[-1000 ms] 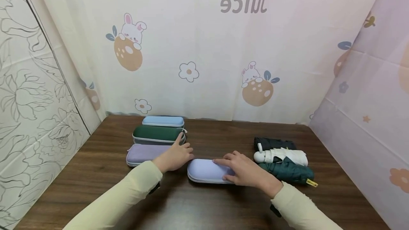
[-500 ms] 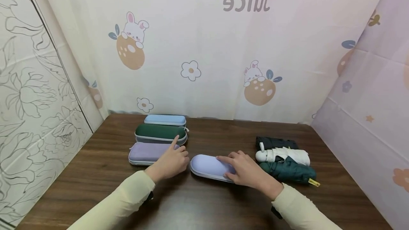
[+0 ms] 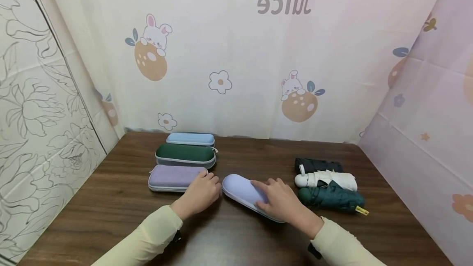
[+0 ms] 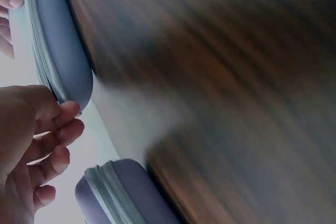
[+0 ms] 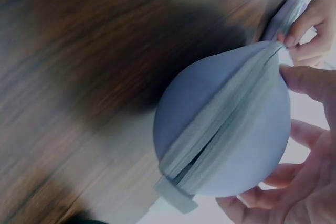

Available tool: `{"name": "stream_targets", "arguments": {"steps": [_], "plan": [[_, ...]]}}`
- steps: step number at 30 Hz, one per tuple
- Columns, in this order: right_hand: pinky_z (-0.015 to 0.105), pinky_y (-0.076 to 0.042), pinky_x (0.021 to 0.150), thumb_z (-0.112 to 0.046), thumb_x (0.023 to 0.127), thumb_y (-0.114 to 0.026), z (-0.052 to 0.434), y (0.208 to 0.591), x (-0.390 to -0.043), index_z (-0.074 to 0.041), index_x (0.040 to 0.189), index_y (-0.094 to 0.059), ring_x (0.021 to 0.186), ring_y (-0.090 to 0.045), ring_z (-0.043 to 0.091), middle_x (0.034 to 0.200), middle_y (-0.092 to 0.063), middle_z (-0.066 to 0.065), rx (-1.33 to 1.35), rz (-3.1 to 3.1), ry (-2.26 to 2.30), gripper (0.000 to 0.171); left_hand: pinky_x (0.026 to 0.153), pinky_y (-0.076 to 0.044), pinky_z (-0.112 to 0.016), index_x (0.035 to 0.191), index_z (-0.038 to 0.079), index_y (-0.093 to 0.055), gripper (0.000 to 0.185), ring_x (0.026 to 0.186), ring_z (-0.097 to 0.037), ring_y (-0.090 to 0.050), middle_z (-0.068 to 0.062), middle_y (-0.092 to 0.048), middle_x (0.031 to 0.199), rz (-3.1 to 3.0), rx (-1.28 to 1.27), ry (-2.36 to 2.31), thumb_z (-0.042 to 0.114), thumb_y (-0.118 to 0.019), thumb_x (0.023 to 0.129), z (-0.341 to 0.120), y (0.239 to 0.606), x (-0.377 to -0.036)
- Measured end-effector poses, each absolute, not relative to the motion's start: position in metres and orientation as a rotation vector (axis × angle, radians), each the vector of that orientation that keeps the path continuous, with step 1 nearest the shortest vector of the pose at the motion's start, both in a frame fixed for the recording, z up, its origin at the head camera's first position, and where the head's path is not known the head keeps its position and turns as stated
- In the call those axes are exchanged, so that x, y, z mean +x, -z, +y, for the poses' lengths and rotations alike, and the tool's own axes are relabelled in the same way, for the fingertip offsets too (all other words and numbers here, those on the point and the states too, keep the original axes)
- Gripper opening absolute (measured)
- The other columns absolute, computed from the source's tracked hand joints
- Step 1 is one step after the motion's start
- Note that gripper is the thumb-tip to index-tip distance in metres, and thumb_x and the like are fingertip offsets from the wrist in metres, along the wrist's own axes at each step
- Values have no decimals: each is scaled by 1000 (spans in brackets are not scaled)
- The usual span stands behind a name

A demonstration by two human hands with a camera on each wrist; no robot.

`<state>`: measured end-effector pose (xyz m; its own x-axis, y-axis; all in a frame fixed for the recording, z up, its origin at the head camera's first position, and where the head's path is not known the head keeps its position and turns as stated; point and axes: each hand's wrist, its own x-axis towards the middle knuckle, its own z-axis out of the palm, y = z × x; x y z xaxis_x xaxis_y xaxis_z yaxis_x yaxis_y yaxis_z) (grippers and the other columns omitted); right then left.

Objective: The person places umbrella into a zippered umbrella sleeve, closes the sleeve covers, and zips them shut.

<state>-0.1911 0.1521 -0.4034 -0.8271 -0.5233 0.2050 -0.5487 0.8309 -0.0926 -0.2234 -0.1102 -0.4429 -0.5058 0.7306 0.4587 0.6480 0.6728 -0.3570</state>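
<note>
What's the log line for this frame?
right hand: holds lilac case, tilted | left hand: fingertips at case end, beside purple case | umbrellas: untouched
</note>
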Motion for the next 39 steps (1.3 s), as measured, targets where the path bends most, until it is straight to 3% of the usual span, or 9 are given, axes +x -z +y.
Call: {"name": "stream_targets", "arguments": {"steps": [8, 16, 18, 22, 26, 30, 39], "plan": [[41, -47, 52, -35, 77, -78, 140, 404, -181, -14, 125, -64, 66, -52, 26, 81, -60, 12, 713, -2828, -182, 54, 67, -34, -33, 73, 12, -67, 13, 70, -18, -51, 0, -57, 72, -2318, -1042, -182, 21, -69, 82, -101, 443, -217], [42, -47, 50, -45, 83, -70, 130, 402, -179, -5, 127, -60, 67, -61, 30, 83, -65, 17, 667, -2872, -211, 60, 66, -35, -33, 73, 14, -67, 12, 72, -16, -53, 1, -59, 76, -2309, -1076, -180, 22, -66, 83, -81, 440, -212], [40, -48, 52, -42, 88, -65, 137, 398, -183, -5, 128, -58, 73, -63, 28, 91, -65, 15, 770, -2882, -220, 55, 65, -34, -32, 74, 15, -68, 12, 72, -16, -53, 2, -60, 76, -2330, -1067, -199, 23, -66, 84, -79, 440, -211], [36, -51, 66, -16, 91, -65, 159, 387, -202, -12, 129, -58, 95, -61, 20, 112, -62, 6, 1201, -2734, -170, 39, 66, -34, -33, 77, 16, -68, 11, 72, -15, -53, 2, -60, 77, -2383, -1063, -238, 23, -66, 85, -81, 440, -211], [35, -49, 86, 4, 79, -72, 170, 382, -222, -21, 131, -58, 117, -53, 19, 130, -55, 3, 1590, -2473, 22, 60, 70, -38, -35, 81, 16, -70, 9, 76, -16, -55, 2, -62, 80, -2420, -1083, -243, 23, -66, 86, -85, 441, -210], [35, -42, 98, 9, 78, -70, 163, 378, -228, -26, 131, -59, 129, -44, 22, 141, -48, 2, 1788, -2401, 137, 64, 70, -38, -36, 83, 15, -71, 9, 77, -16, -56, 1, -63, 81, -2442, -1100, -247, 22, -66, 86, -86, 440, -209], [23, -49, 81, -1, 69, -82, 142, 364, -228, -28, 122, -64, 126, -47, 11, 136, -53, -5, 1829, -2413, 445, 62, 65, -33, -34, 73, 20, -73, 12, 70, -15, -54, 4, -62, 73, -2439, -1133, -259, 24, -68, 84, -80, 436, -215]]}}
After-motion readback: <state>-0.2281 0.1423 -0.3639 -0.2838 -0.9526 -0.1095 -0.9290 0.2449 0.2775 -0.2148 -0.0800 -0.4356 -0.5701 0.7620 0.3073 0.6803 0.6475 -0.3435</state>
